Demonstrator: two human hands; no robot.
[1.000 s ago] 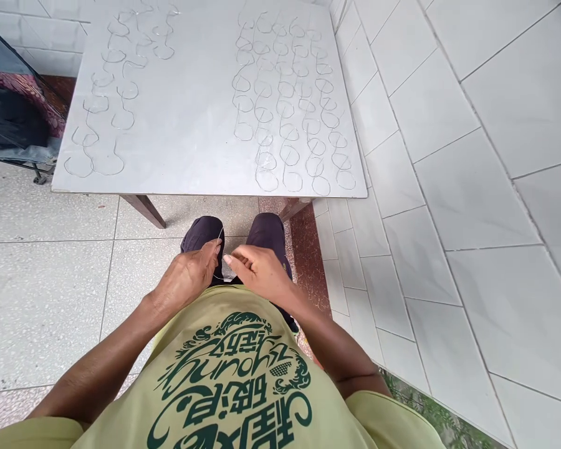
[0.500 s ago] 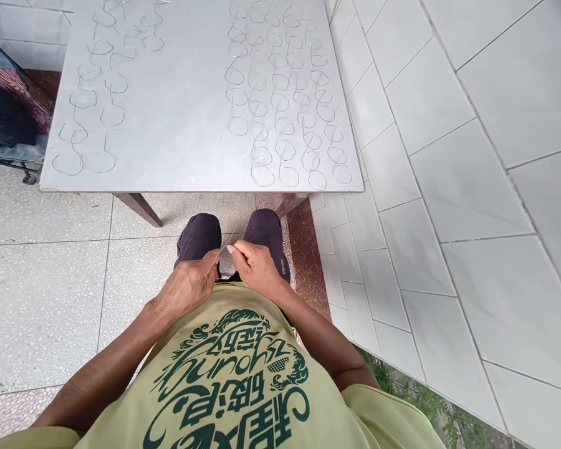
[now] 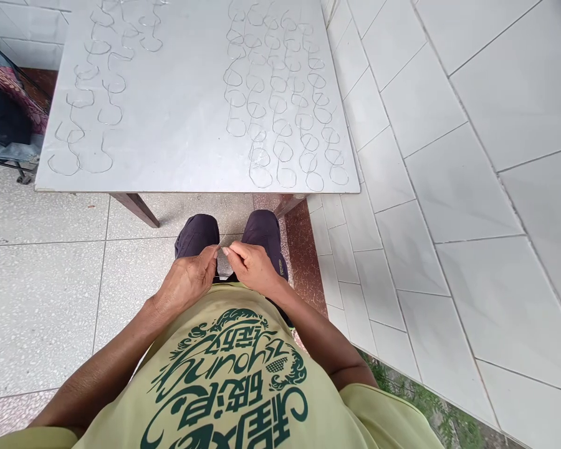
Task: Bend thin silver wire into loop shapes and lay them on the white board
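Close in front of the shirt, pinches a thin wire with the left hand, in a narrow grip of thumb and forefinger. Pinches the same wire with the right hand, just beside the left, with the thumb laid along the curled forefinger. Cannot tell how firmly, nor exactly where along the wire. Lets a short length poke up past the thumbs, over the dark trousers, and a fine arc show lower down, between the hands. Holds both hands short of the near edge of the white table. Has on its left part a scatter of open curves in thin wire, and on its right part several columns of rings, too fine to trace one by one. Sees to the left a dark bundle; to the right, a tiled wall, with a red strip along its foot; below, a speckled floor and a brown table leg; at lower right, green plants beyond the wall.
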